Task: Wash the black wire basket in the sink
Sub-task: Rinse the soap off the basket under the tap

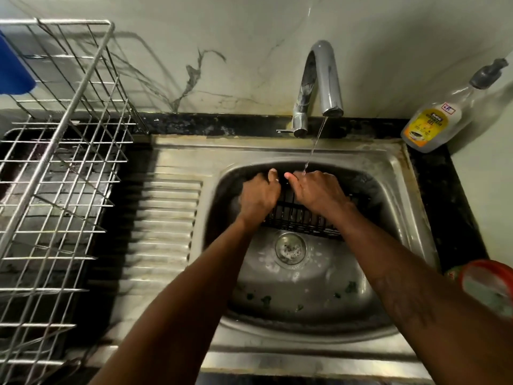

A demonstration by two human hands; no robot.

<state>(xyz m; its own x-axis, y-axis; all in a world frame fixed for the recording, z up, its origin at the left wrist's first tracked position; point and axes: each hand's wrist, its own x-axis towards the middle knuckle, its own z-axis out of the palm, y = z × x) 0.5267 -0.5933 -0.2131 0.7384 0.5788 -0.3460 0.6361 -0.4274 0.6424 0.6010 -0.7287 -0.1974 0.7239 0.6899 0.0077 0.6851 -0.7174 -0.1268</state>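
The black wire basket [298, 216] stands tilted against the far wall of the steel sink [410, 207], above the drain [290, 248]. My left hand [258, 196] grips its upper rim on the left, thumb up. My right hand [316, 190] grips the rim beside it, thumb pointing left. A thin stream of water from the chrome tap [323, 79] falls onto my right hand. Most of the basket is hidden behind my hands and wrists.
A steel wire dish rack [63, 168] fills the counter at the left, with a blue item [14, 70] at its top corner. A dish-soap bottle [433, 123] stands at the back right. A red-rimmed container [488, 287] sits at the right edge. Green scraps lie in the basin.
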